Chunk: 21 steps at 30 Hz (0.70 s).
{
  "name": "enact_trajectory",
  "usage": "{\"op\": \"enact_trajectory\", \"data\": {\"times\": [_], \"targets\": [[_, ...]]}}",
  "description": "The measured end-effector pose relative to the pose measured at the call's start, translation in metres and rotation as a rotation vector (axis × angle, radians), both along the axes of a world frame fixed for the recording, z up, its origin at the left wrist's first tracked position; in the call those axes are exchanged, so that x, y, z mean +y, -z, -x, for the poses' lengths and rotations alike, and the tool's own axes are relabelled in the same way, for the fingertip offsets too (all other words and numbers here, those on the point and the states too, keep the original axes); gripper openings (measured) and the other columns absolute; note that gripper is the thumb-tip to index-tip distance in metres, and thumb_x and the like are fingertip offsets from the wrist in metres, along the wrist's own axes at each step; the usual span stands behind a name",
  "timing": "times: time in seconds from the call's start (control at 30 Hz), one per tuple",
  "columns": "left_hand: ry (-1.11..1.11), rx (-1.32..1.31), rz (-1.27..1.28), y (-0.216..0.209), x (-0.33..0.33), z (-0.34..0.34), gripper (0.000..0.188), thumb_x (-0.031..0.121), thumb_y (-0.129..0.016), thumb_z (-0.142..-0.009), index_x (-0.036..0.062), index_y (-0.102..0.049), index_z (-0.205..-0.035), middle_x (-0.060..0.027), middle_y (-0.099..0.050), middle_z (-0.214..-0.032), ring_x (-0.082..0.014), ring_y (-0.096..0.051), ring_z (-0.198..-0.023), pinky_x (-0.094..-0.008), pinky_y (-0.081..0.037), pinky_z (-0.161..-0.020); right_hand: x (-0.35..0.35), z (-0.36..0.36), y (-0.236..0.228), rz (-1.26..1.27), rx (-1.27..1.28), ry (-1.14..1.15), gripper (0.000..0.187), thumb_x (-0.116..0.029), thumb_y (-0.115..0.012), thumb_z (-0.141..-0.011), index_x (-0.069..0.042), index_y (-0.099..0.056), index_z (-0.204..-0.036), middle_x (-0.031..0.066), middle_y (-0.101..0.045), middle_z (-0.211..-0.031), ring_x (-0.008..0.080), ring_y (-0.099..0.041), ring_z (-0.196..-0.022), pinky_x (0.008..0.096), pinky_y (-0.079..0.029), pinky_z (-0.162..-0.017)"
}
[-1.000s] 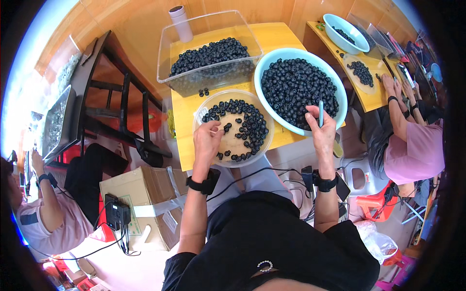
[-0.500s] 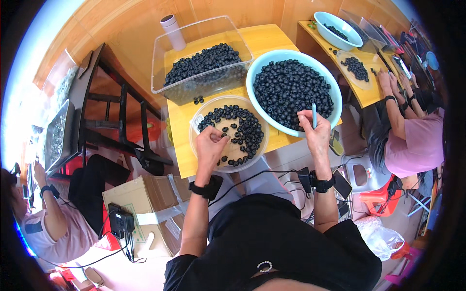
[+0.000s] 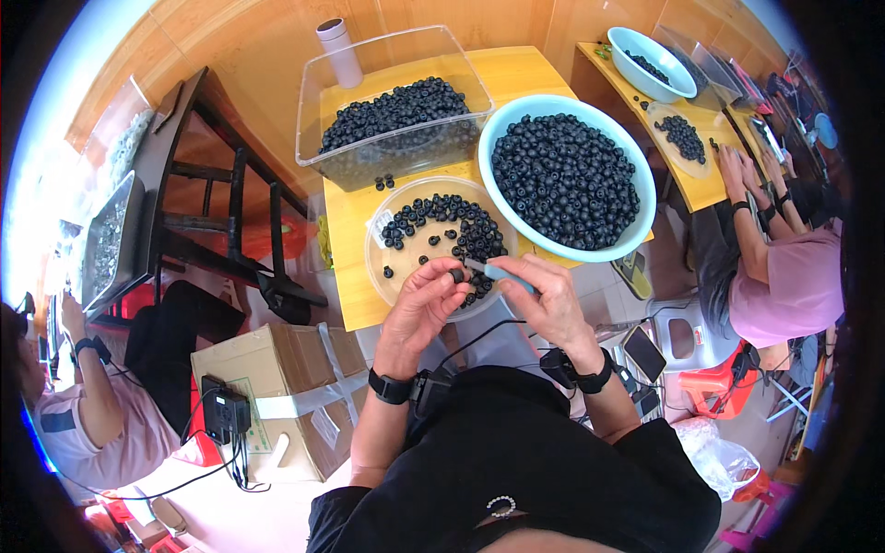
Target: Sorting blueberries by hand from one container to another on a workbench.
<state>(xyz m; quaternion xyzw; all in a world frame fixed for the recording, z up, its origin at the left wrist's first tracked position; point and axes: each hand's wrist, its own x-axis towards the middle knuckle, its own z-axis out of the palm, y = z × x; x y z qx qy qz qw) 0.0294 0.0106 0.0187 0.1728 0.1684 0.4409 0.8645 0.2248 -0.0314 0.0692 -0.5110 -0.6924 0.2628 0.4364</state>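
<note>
My left hand (image 3: 427, 302) pinches one small round black part (image 3: 457, 276) between thumb and fingertips. Closed around a slim trimming knife (image 3: 510, 276) with a light-blue handle is my right hand (image 3: 550, 300); the knife's thin grey tip meets or nearly meets the part. Both hands are over the near rim of a round, shallow clear tray (image 3: 378, 260), where many more black parts with holes lie loosely. Behind to the right, a light-blue basin (image 3: 489, 189) is heaped with the same parts. A clear rectangular bin (image 3: 346, 170) behind the tray holds another heap.
The yellow table (image 3: 346, 300) carries these containers, a few loose parts and a pale pink bottle (image 3: 339, 55). A taped cardboard box (image 3: 304, 369) stands on the floor at left, below a dark table frame (image 3: 226, 184). Co-workers sit on both sides. Cables cross near my wrists.
My right hand has come from the basin's near edge to the left and down, bringing the knife to my left hand. The left hand has moved from the tray's middle to its near rim.
</note>
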Motion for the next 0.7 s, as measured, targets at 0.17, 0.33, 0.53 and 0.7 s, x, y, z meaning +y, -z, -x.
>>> {"op": "enact_trajectory", "data": {"times": [0.17,0.33,0.53,0.7], "targets": [[0.07,-0.086,0.026,0.0034,-0.0026,0.0005,0.021,0.005,-0.06,-0.088,-0.0009,-0.057,-0.108,-0.0094,-0.065,-0.096,-0.0133,-0.066,-0.081,-0.0218,-0.057,-0.071,-0.0027,0.0012,0.0027,-0.078,-0.101,-0.066,0.027,-0.004,-0.066,-0.078,-0.001,-0.065,-0.105,0.0088,-0.059,-0.073,0.0185,-0.055,-0.057,0.0288,-0.043,-0.051],[0.063,-0.096,0.019,0.0044,-0.004,-0.0023,0.02,0.007,-0.06,-0.088,-0.0003,-0.058,-0.106,-0.0079,-0.065,-0.092,-0.0104,-0.063,-0.075,-0.0199,-0.054,-0.066,-0.003,0.0018,0.0021,-0.07,-0.207,-0.09,0.027,-0.007,-0.068,-0.078,-0.002,-0.065,-0.105,0.0102,-0.062,-0.076,0.0223,-0.06,-0.061,0.0308,-0.046,-0.054],[0.075,-0.125,0.034,0.0041,-0.006,-0.0033,0.02,0.007,-0.06,-0.088,-0.0008,-0.057,-0.106,-0.0081,-0.064,-0.091,-0.0106,-0.064,-0.076,-0.0197,-0.055,-0.068,-0.0017,0.0015,0.0014,-0.107,-0.229,-0.061,0.027,-0.008,-0.068,-0.078,-0.003,-0.065,-0.105,0.0108,-0.062,-0.076,0.0241,-0.06,-0.061,0.032,-0.047,-0.055],[0.061,-0.126,0.064,0.0016,-0.0063,-0.0047,0.019,0.006,-0.059,-0.088,-0.0015,-0.057,-0.106,-0.0087,-0.064,-0.091,-0.012,-0.066,-0.078,-0.0199,-0.057,-0.071,-0.003,0.0008,-0.0024,-0.1,-0.254,-0.075,0.027,-0.01,-0.069,-0.078,-0.004,-0.066,-0.104,0.0097,-0.06,-0.072,0.024,-0.059,-0.059,0.0327,-0.046,-0.053]]}}
